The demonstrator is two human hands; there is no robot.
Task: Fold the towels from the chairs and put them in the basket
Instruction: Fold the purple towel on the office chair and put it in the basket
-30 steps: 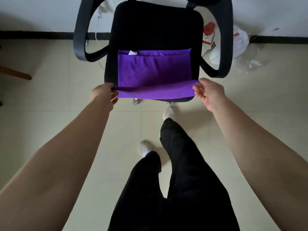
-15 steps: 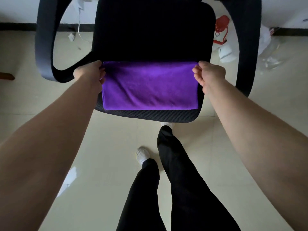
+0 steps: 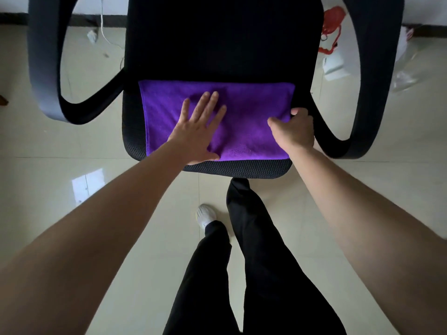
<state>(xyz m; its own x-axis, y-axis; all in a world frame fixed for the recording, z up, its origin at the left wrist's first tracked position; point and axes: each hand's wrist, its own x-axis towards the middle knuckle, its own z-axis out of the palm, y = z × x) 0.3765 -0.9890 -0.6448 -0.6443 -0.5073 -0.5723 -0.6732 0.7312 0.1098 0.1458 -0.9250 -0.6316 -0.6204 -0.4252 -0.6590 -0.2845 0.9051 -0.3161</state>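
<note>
A purple towel (image 3: 251, 107), folded in half, lies flat on the front half of a black office chair's seat (image 3: 217, 44). My left hand (image 3: 198, 131) rests palm down on the towel's middle-left, fingers spread. My right hand (image 3: 294, 130) grips the towel's right edge, thumb on top and fingers curled around the side. No basket is in view.
The chair's two dark looped armrests (image 3: 46, 68) flank the seat. Behind it, at the wall, lie a white bag with red print (image 3: 331, 37), clear plastic (image 3: 406, 76) and a white cable (image 3: 104, 25). My legs in black trousers (image 3: 254, 262) stand on the tiled floor.
The towel's near edge was lifted and folded over to the far edge. My left hand then let go of its corner and moved flat onto the towel; my right hand slid down the right edge.
</note>
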